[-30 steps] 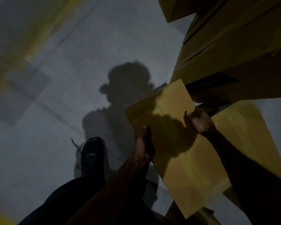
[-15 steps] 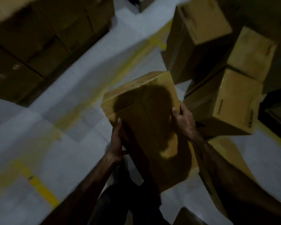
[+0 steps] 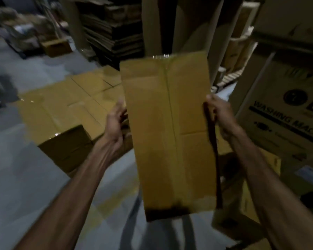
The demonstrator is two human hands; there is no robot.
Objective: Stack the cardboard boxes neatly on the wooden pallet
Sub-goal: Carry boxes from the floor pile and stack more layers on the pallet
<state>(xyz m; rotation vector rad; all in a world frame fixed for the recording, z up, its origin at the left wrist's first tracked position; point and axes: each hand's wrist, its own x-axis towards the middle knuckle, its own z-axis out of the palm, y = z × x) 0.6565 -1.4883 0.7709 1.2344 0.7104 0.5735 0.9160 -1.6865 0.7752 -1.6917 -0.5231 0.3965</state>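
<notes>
Raised box [image 3: 170, 130] now faces stacked cardboard [image 3: 114, 31] (dim).

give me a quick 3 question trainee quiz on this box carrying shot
1. True or false: both hands hold the long brown cardboard box off the floor.
2. Which hand is on the side towards the printed washing machine carton? A) left B) right
3. Fill in: a layer of flat-topped cardboard boxes lies ahead to the ____ of the carried box.

Key: 1 true, left hand and right hand grip its sides; 2 B; 3 left.
</notes>
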